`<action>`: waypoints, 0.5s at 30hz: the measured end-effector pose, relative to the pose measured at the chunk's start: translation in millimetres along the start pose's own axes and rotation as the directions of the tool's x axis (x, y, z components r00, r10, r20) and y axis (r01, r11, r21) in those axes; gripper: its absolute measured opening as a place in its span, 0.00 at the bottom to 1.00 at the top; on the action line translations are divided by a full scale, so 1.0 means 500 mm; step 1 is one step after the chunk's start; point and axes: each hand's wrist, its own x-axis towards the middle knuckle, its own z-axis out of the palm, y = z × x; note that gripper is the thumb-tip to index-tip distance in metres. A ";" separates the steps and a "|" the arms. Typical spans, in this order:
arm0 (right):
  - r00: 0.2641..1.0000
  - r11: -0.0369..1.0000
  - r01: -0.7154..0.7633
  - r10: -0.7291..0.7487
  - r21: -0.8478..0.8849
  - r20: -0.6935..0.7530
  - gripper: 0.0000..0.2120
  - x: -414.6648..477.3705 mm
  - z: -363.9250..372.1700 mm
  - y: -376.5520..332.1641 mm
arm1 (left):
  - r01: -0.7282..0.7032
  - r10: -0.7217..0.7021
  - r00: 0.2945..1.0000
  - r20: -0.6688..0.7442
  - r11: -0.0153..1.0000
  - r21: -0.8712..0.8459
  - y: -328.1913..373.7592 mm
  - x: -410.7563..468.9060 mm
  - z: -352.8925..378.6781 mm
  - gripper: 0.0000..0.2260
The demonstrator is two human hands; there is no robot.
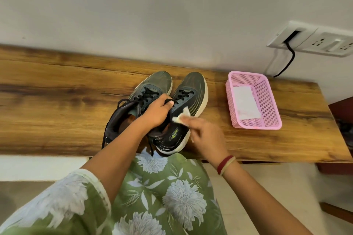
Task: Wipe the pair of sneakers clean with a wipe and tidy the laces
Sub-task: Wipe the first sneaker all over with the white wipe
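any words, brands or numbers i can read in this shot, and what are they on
Nothing here can be quoted.
A yellow-green logo on the side of the right sneaker: there is lettering, but it is tilted and too blurred to read.
No text shows on the pink basket or the socket plate.

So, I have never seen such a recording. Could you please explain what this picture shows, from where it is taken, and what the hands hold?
No machine here: a person works with bare hands, and one camera worn on the head looks down at them. On the long brown wooden table stands a pair of dark green sneakers with white soles and black laces. The left hand grips the laces; the right hand pinches a small white wipe over one sneaker. Nearby sits a pink plastic mesh basket with a white sheet inside.
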 end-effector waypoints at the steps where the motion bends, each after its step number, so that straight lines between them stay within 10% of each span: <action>1: 0.986 0.974 -0.142 0.155 0.179 -0.062 0.17 0.009 -0.013 0.005 | 0.030 -0.030 0.999 0.023 0.999 -0.017 0.004 0.003 -0.002 0.05; 5: 0.812 0.733 -0.394 0.560 0.554 -0.163 0.09 0.060 -0.037 0.059 | 0.117 -0.117 0.993 -0.003 0.992 0.054 0.030 -0.005 0.006 0.10; 15: 0.879 0.900 -0.425 0.435 0.097 -0.193 0.11 0.081 0.016 0.058 | 0.002 0.050 0.983 -0.177 0.960 0.281 0.023 -0.021 0.062 0.12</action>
